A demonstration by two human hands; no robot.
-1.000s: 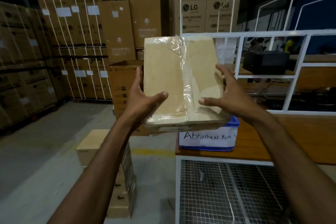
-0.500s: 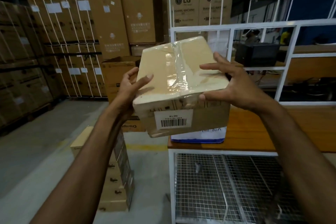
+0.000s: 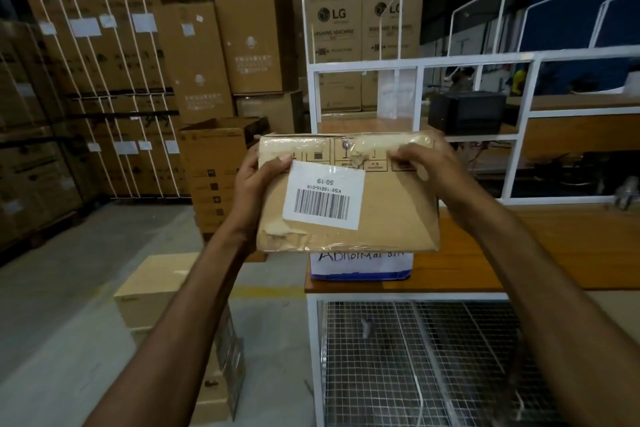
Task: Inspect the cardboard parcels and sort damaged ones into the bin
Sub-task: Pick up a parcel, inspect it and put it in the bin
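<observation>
I hold a brown cardboard parcel (image 3: 388,215) up in front of me with both hands. Its side faces me, bearing a white barcode label upside down and torn patches under clear tape along the top and lower left. My left hand (image 3: 258,184) grips its left edge and my right hand (image 3: 427,163) grips the top right corner. Just below and behind it, a blue and white bin (image 3: 360,265) with a handwritten "Abnormal Bin" label stands on the wooden tabletop (image 3: 519,243); the parcel hides the bin's top.
A white metal frame (image 3: 530,59) rises over the table, with a black device (image 3: 467,113) on it. A wire mesh cage (image 3: 415,357) sits under the table. A stack of small cartons (image 3: 152,291) stands on the floor at my left. Tall strapped cartons (image 3: 104,80) fill the background.
I have rotated the parcel toward me, so the taped top face has turned away and the barcode side now faces me. The parcel has dropped lower, in front of the bin.
</observation>
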